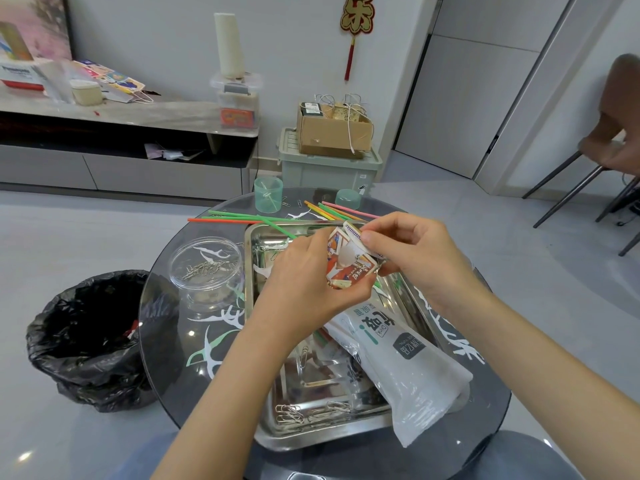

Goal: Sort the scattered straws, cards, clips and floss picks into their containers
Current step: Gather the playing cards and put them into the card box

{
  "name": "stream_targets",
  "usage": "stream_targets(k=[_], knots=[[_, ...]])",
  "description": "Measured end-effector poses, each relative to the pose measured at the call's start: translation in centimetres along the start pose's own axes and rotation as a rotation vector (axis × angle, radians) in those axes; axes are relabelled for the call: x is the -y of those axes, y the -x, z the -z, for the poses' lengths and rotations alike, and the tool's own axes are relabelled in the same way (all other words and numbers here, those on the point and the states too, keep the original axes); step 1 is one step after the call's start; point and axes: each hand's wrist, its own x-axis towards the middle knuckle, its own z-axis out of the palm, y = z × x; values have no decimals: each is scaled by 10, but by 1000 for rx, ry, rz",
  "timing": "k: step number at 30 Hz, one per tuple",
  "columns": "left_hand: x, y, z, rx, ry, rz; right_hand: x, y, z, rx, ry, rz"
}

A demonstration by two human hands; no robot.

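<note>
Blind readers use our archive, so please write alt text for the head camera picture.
The left hand and right hand hold a stack of cards above a steel tray on a round glass table. Paper clips lie in the tray and a white plastic bag across it; coloured straws lie beyond, and a clear tub of clips stands left of it.

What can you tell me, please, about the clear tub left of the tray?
The tub is round, low and see-through, plastic by its look. It stands upright on the glass table, just left of the steel tray; whether they touch I cannot tell. A small heap of metal clips lies inside. I cannot tell whether a lid is on. The left hand and right hand are over the tray, apart from it.
</note>
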Motion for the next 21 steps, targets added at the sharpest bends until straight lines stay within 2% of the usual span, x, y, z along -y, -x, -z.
stream_targets(k=[9, 16, 21], knots=[[-1, 0, -1, -3, -27, -13, 0, 3, -3, -35, -1, -10], [0, -1, -2, -19, -24, 5, -8, 11, -18, -111, 30, 129], [2, -1, -3, -18, -15, 32, -12, 17, -21, -53, -46, 120]])
